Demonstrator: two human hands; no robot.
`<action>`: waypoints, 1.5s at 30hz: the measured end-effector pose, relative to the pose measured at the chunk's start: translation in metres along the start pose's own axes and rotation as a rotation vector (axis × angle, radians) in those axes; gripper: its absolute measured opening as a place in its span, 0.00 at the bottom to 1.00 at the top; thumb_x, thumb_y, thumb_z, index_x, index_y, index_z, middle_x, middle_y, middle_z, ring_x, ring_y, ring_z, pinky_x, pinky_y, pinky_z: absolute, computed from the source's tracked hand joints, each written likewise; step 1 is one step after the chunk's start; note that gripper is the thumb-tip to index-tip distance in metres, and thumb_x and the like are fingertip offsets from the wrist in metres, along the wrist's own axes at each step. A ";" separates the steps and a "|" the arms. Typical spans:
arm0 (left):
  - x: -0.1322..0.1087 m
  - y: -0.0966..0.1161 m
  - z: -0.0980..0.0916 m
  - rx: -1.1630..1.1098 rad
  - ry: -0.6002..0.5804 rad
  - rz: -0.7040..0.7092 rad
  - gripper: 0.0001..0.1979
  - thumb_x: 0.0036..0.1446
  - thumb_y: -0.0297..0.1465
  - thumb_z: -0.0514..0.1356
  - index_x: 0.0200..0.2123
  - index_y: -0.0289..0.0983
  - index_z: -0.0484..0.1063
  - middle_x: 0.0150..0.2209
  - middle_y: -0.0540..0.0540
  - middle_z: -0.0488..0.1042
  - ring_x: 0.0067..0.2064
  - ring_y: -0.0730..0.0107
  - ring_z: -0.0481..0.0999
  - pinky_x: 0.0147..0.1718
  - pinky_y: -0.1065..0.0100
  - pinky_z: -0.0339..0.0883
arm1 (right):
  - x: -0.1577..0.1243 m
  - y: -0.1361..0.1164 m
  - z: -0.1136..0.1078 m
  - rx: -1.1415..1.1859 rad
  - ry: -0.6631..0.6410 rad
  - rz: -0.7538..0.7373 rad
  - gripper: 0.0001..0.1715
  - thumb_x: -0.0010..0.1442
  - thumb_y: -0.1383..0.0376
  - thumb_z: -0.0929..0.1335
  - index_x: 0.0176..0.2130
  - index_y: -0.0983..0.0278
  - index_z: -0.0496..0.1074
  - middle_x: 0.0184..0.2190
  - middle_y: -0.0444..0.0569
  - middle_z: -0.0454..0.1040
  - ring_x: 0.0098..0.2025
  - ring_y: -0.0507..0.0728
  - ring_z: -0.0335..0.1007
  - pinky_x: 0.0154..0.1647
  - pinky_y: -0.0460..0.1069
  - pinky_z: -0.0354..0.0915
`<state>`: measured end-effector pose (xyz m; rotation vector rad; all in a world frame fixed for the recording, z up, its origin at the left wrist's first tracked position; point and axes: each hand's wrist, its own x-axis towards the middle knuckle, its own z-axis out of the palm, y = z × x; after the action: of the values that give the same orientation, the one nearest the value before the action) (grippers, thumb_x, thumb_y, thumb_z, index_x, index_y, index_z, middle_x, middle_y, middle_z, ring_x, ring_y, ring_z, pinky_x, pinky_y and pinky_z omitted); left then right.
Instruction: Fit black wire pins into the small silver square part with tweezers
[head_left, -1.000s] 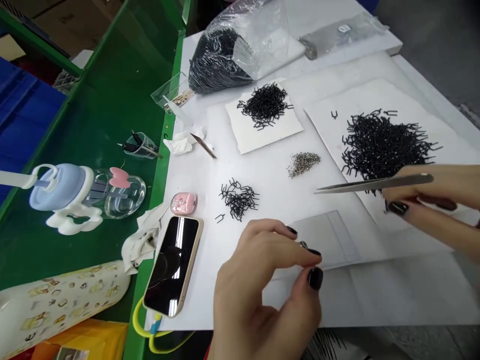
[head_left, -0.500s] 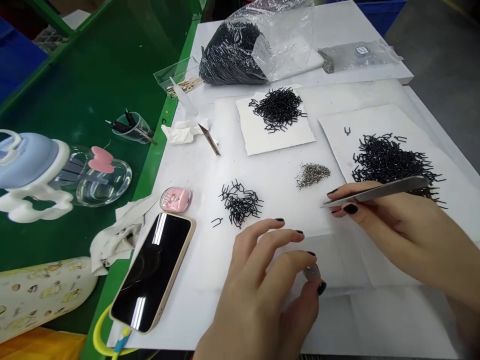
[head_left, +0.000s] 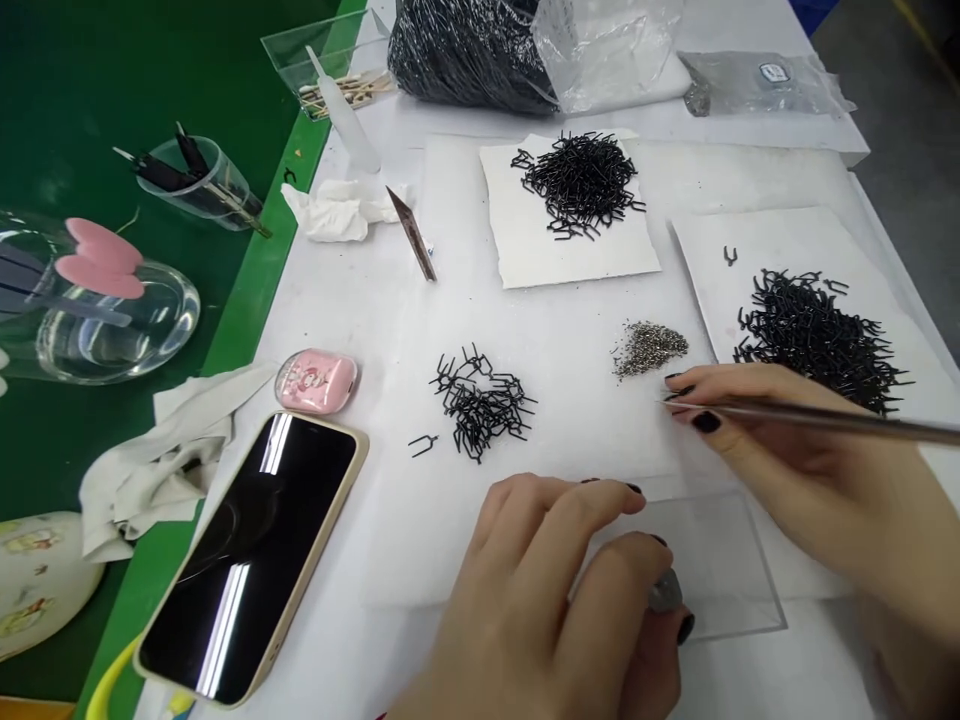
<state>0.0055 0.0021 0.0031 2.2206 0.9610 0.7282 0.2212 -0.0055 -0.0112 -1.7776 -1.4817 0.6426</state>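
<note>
My left hand rests low on the white table sheet, fingers curled and pinched on a small grey part at the edge of a clear plastic sheet. My right hand grips metal tweezers, whose tip lies just below a little heap of tiny silver parts. A small pile of black wire clips sits ahead of my left hand, one stray clip beside it.
Larger black clip piles lie on a white square and on a sheet at the right. Bags of parts stand at the back. A phone, pink case, cloth, blade and cup of tools lie left.
The view has tilted down and closer. My right hand swung the tweezers left toward the silver heap. My left hand lowered to the clear sheet with the small part.
</note>
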 end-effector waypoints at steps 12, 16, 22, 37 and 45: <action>-0.005 -0.011 0.019 0.077 0.219 0.091 0.05 0.55 0.25 0.57 0.34 0.37 0.72 0.40 0.46 0.78 0.35 0.64 0.71 0.31 0.61 0.68 | 0.010 -0.040 0.031 0.060 0.296 0.201 0.08 0.54 0.69 0.73 0.34 0.58 0.73 0.34 0.40 0.79 0.35 0.52 0.77 0.33 0.46 0.72; -0.005 -0.014 0.019 0.125 0.211 0.147 0.03 0.56 0.26 0.59 0.34 0.37 0.72 0.39 0.46 0.76 0.36 0.65 0.70 0.32 0.63 0.68 | 0.013 -0.026 0.029 0.084 0.200 0.175 0.05 0.54 0.67 0.73 0.33 0.59 0.74 0.34 0.41 0.80 0.36 0.52 0.78 0.30 0.43 0.73; -0.004 -0.013 0.022 0.142 0.227 0.128 0.04 0.54 0.26 0.59 0.34 0.37 0.71 0.39 0.46 0.76 0.36 0.65 0.70 0.32 0.63 0.69 | 0.013 -0.013 0.024 0.129 0.090 0.088 0.06 0.55 0.68 0.72 0.35 0.57 0.74 0.37 0.40 0.80 0.38 0.52 0.78 0.37 0.45 0.77; -0.002 0.005 0.003 0.047 0.018 -0.058 0.06 0.55 0.23 0.59 0.35 0.38 0.72 0.43 0.45 0.79 0.39 0.60 0.73 0.37 0.59 0.70 | 0.011 -0.022 0.028 0.078 0.210 0.168 0.04 0.53 0.70 0.73 0.31 0.61 0.76 0.34 0.41 0.80 0.38 0.49 0.78 0.39 0.39 0.73; -0.003 0.007 0.001 -0.017 0.004 -0.114 0.05 0.56 0.24 0.61 0.37 0.37 0.71 0.44 0.45 0.78 0.43 0.62 0.73 0.42 0.61 0.70 | 0.000 -0.023 0.022 0.211 0.313 0.119 0.09 0.50 0.63 0.75 0.29 0.60 0.72 0.34 0.44 0.78 0.36 0.54 0.77 0.39 0.48 0.73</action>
<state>0.0072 -0.0049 0.0070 2.1311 1.0705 0.6862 0.1906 0.0009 -0.0063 -1.7200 -1.0654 0.5297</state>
